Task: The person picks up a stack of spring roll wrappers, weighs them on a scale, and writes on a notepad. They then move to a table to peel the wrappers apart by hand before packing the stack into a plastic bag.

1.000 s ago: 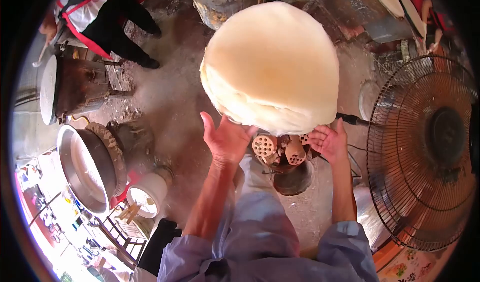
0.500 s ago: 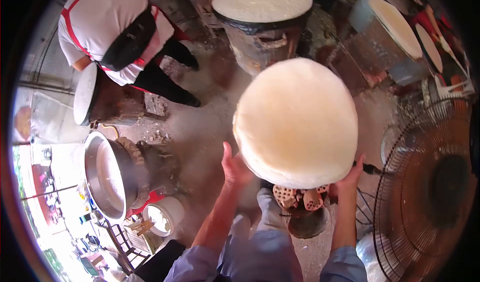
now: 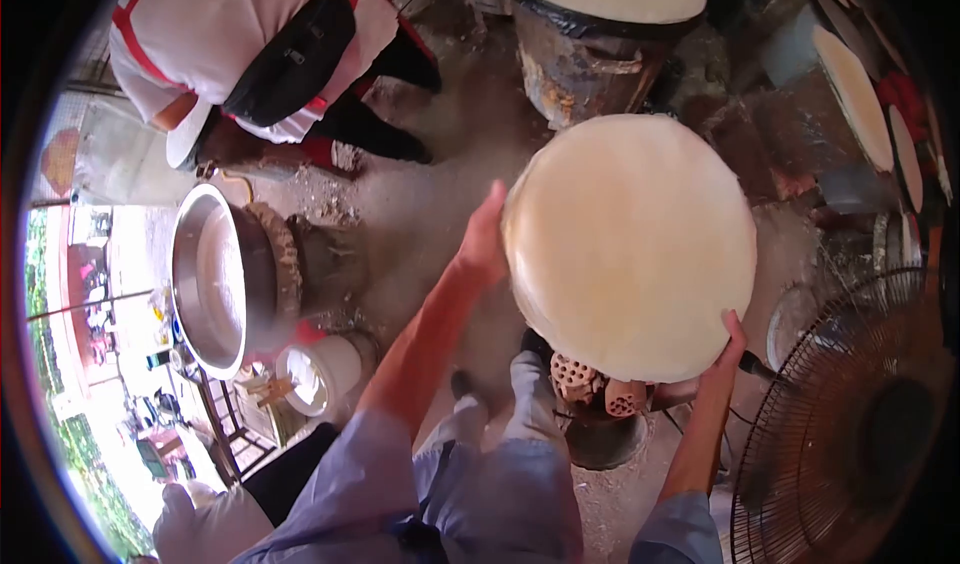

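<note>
A large round pale stack of thin flatbreads [image 3: 630, 249], its top smooth and cream-coloured, is held up in front of me over the floor. My left hand [image 3: 487, 242] grips its left edge, thumb up along the side and fingers out of sight. On the lower right edge, my right hand [image 3: 728, 352] has its thumb over the rim, while the other fingers are hidden beneath. Below the stack's near edge, honeycomb coal briquettes [image 3: 590, 379] lie near my feet.
Ahead stands a barrel stove [image 3: 590, 74] with a round pale top. A bending person [image 3: 240, 44] is at upper left. On the left are a wide metal basin [image 3: 258, 274] and a white bucket [image 3: 335, 369]. A large wire-caged fan [image 3: 800, 444] stands close at right.
The flatbread stack has shifted right in view. My left hand has moved up along its left edge, and the right thumb now lies over the rim. The person at upper left bends lower.
</note>
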Demonstrator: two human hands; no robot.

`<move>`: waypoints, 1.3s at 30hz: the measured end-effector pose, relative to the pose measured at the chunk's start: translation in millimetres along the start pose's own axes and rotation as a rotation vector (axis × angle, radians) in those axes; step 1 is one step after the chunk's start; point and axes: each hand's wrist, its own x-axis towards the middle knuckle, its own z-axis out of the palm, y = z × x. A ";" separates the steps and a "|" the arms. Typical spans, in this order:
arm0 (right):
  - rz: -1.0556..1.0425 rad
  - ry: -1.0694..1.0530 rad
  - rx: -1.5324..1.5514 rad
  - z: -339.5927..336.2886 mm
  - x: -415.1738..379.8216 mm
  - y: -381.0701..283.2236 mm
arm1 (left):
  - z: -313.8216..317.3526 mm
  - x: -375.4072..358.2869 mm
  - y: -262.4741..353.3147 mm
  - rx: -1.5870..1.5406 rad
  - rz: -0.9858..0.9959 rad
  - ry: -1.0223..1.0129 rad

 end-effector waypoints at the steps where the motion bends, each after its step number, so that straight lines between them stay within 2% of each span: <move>1: -0.028 -0.023 -0.033 -20.0 14.3 0.2 | -0.2 6.1 2.7 0.043 -0.020 -0.015; 2: -0.052 -0.053 -0.065 -31.4 24.0 2.0 | -1.4 11.5 5.1 0.087 -0.035 -0.025; 4: -0.226 -0.038 -0.210 -26.3 10.4 10.9 | -7.0 15.3 1.8 0.181 -0.020 0.029; 6: -0.151 0.072 -0.230 -1.6 -8.0 5.4 | -5.9 10.3 2.5 0.156 -0.087 0.132; 8: -0.064 0.130 -0.181 19.0 -15.2 -7.2 | 7.0 -0.9 5.4 0.171 -0.089 0.115; 10: -0.143 0.178 -0.241 25.9 -26.9 -15.5 | 6.3 -18.3 4.9 0.160 -0.076 0.005; 12: -0.194 0.185 -0.292 29.3 -39.5 -25.6 | 10.5 -53.9 0.2 0.098 0.012 0.047; 14: -0.112 0.104 -0.285 60.7 -76.2 -27.1 | 2.9 -98.7 -6.7 -0.026 0.115 -0.023; 16: -0.016 0.077 -0.258 81.7 -95.4 -27.4 | -2.7 -151.5 -13.0 -0.054 0.237 0.019; 19: -0.503 -0.028 -0.731 129.5 -175.2 30.7 | -24.1 -239.8 -20.3 -0.114 0.359 0.021; 21: -0.424 -0.132 -0.719 153.9 -203.9 66.1 | -41.7 -306.0 -29.0 -0.136 0.455 0.060; 22: -0.279 -0.182 -0.686 166.5 -220.7 84.5 | -49.8 -342.0 -33.3 -0.144 0.505 0.089; 26: -0.004 -0.358 -0.654 205.6 -304.5 159.0 | -92.2 -488.0 -65.7 -0.240 0.639 0.240; 29: 0.474 -0.719 -0.758 210.2 -288.2 212.4 | -131.8 -592.3 -95.1 -0.321 0.774 0.309; 32: 0.427 -0.856 -0.923 234.4 -315.4 300.9 | -165.5 -690.2 -121.1 -0.386 0.911 0.376; 35: 0.506 -0.916 -0.955 272.1 -403.1 395.4 | -198.8 -771.9 -138.2 -0.442 1.005 0.469; 36: 0.547 -1.004 -0.987 279.7 -402.3 422.2 | -207.6 -798.7 -140.2 -0.438 1.027 0.497; 39: 0.580 -1.055 -1.070 313.5 -456.3 501.5 | -223.9 -870.8 -132.2 -0.471 1.112 0.607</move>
